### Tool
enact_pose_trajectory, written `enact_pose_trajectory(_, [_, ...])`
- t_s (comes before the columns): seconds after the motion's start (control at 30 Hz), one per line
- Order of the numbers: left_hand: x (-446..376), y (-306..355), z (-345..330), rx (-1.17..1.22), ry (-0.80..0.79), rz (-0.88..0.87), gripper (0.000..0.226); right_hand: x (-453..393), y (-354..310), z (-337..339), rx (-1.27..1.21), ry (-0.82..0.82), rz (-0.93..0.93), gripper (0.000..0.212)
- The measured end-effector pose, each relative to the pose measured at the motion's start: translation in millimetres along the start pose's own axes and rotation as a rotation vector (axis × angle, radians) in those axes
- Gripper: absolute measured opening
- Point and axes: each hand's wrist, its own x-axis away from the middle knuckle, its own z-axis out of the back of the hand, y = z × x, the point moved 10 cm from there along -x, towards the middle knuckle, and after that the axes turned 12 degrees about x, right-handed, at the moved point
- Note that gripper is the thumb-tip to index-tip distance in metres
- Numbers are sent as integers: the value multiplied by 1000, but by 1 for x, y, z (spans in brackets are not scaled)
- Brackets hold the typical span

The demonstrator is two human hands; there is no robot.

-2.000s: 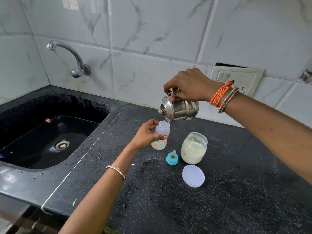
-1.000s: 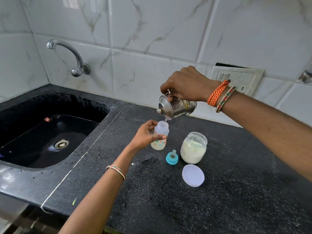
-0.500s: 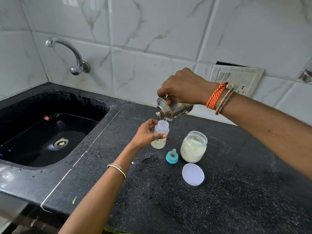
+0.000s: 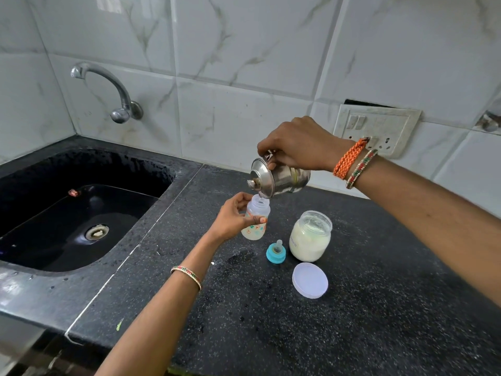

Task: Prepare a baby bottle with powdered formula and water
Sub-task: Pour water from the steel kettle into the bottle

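Observation:
A small clear baby bottle (image 4: 256, 222) with coloured prints stands upright on the black counter (image 4: 352, 308), its mouth uncovered. My left hand (image 4: 233, 217) grips its side. My right hand (image 4: 295, 143) holds a lidded steel pot (image 4: 279, 179) tipped far over, its rim just above the bottle's mouth, and a thin stream of water runs into the bottle. An open glass jar (image 4: 310, 236) of pale formula powder stands to the right of the bottle. The blue teat cap (image 4: 276, 252) sits between bottle and jar, nearer me.
The jar's white lid (image 4: 310, 280) lies flat in front of the jar. A black sink (image 4: 73, 213) with a wall tap (image 4: 108, 90) fills the left side. A switch and socket plate (image 4: 379, 126) sits on the tiled wall behind my right wrist.
The steel pot has tipped further over and dropped closer to the bottle's mouth. My left hand and the bottle have stayed in place.

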Motion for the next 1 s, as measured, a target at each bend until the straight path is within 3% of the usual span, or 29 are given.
enact_pose_trajectory(0.43, [7,0,15,47,38,-16,47,36,43,-79,-608,10,-444,15])
enact_pose_trajectory(0.77, [7,-7,29,91,81,0,78,79,30,-179,-1336,51,-844,12])
enact_pose_trajectory(1.0, [18,-42,24,49,34,101,77,100,27,-226,-1713,138,-1050,10])
